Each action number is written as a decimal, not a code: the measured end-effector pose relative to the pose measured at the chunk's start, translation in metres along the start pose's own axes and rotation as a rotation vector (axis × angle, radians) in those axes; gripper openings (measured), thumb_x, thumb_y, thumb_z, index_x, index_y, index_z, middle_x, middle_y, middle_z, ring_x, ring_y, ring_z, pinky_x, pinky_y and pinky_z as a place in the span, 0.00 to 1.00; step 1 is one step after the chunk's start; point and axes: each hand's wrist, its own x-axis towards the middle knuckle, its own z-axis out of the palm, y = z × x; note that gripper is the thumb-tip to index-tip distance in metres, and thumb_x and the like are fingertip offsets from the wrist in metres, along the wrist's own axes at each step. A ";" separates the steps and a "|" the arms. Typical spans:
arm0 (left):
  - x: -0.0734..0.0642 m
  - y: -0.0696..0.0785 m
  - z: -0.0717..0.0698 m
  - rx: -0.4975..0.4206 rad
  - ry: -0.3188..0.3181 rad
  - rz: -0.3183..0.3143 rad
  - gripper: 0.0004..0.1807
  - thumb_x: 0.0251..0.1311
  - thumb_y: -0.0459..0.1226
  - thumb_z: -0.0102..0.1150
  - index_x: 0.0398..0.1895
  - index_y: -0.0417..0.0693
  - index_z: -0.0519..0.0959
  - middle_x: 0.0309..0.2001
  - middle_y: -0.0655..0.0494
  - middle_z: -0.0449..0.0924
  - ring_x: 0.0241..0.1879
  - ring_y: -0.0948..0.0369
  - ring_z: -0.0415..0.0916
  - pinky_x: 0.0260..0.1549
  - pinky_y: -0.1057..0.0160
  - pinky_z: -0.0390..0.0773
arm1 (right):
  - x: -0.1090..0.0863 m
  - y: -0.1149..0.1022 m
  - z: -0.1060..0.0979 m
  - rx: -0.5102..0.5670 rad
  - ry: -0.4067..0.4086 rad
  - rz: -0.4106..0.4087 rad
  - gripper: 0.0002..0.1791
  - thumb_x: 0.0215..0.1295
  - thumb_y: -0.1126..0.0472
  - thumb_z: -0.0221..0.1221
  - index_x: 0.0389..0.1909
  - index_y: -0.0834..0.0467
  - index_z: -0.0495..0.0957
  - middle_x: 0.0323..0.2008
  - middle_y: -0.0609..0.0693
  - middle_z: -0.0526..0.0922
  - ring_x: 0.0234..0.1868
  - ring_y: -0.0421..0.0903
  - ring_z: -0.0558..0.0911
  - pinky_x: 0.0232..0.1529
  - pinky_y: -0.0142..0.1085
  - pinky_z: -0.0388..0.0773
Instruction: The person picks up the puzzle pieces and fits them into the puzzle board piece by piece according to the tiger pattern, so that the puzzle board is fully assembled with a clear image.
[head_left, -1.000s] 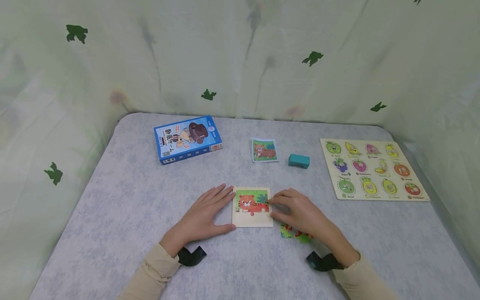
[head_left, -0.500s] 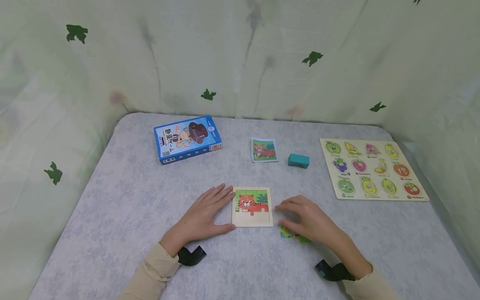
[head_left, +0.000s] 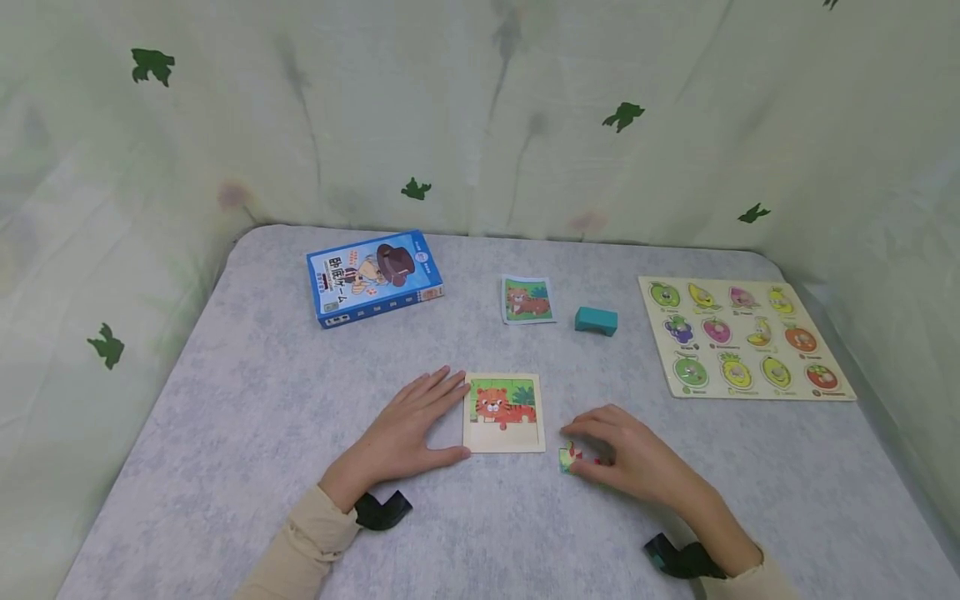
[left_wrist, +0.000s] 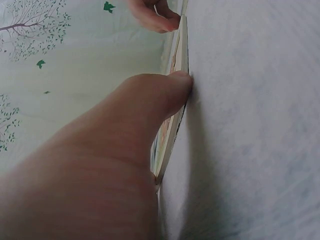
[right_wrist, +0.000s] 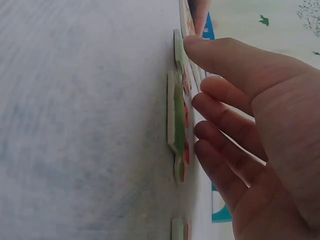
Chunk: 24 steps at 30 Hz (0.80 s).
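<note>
A small wooden tiger jigsaw puzzle (head_left: 504,440) lies in the middle of the table, its upper part showing a tiger picture and its lower part bare wood. Along its left side rests my left hand (head_left: 405,433), fingers spread and straight. In the left wrist view the thumb (left_wrist: 167,92) touches the board's edge. My right hand (head_left: 633,454) hovers to the right of the board over loose puzzle pieces (head_left: 566,457), partly covering them. In the right wrist view its fingers are loosely bent and pinch nothing; the thumb is close to one green piece (right_wrist: 178,50), contact unclear.
Behind the board lie a tiger picture card (head_left: 528,301) and a teal block (head_left: 596,320). A blue game box (head_left: 375,277) stands at the back left. On the right is a wooden fruit puzzle board (head_left: 746,337). A pale curtain (head_left: 472,108) closes off the back.
My right hand has drawn away from the board's right edge, moving right and toward me to the loose pieces. The left hand has stayed put.
</note>
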 end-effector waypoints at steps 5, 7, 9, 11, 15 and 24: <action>0.000 0.000 0.000 -0.010 0.001 -0.001 0.51 0.60 0.63 0.66 0.81 0.53 0.60 0.82 0.57 0.53 0.83 0.53 0.44 0.81 0.45 0.49 | -0.004 0.002 0.000 0.002 -0.022 0.004 0.24 0.58 0.47 0.75 0.56 0.45 0.85 0.53 0.38 0.82 0.55 0.39 0.77 0.56 0.42 0.84; 0.000 0.000 0.000 -0.011 0.001 -0.001 0.51 0.60 0.63 0.66 0.81 0.53 0.60 0.82 0.57 0.53 0.83 0.53 0.44 0.81 0.45 0.49 | -0.005 0.003 0.000 0.010 -0.027 -0.010 0.24 0.59 0.46 0.75 0.56 0.45 0.85 0.54 0.38 0.81 0.56 0.40 0.77 0.56 0.42 0.84; 0.000 -0.001 0.001 -0.008 0.003 -0.002 0.51 0.61 0.63 0.66 0.81 0.53 0.60 0.82 0.57 0.53 0.83 0.53 0.44 0.81 0.45 0.49 | -0.005 0.005 0.000 0.025 -0.030 -0.022 0.24 0.58 0.46 0.75 0.55 0.44 0.85 0.53 0.38 0.80 0.56 0.40 0.76 0.56 0.41 0.84; 0.000 -0.001 0.001 -0.006 0.004 -0.003 0.51 0.60 0.63 0.66 0.81 0.53 0.60 0.82 0.58 0.53 0.83 0.54 0.44 0.81 0.45 0.49 | -0.006 0.006 0.001 0.036 -0.029 -0.037 0.23 0.58 0.46 0.75 0.55 0.44 0.85 0.53 0.38 0.80 0.56 0.40 0.76 0.56 0.40 0.83; 0.000 -0.002 0.002 -0.002 0.010 -0.001 0.51 0.60 0.63 0.66 0.81 0.52 0.60 0.82 0.57 0.54 0.83 0.53 0.44 0.81 0.45 0.50 | -0.006 0.008 0.002 0.042 -0.018 -0.054 0.21 0.58 0.49 0.76 0.53 0.44 0.86 0.53 0.37 0.79 0.55 0.40 0.75 0.55 0.39 0.83; 0.000 0.001 0.000 0.001 0.006 -0.002 0.51 0.60 0.63 0.66 0.81 0.52 0.60 0.82 0.57 0.54 0.83 0.54 0.44 0.81 0.46 0.49 | -0.006 0.007 0.002 0.041 -0.005 -0.062 0.19 0.58 0.50 0.76 0.51 0.43 0.86 0.51 0.36 0.80 0.54 0.38 0.76 0.54 0.37 0.83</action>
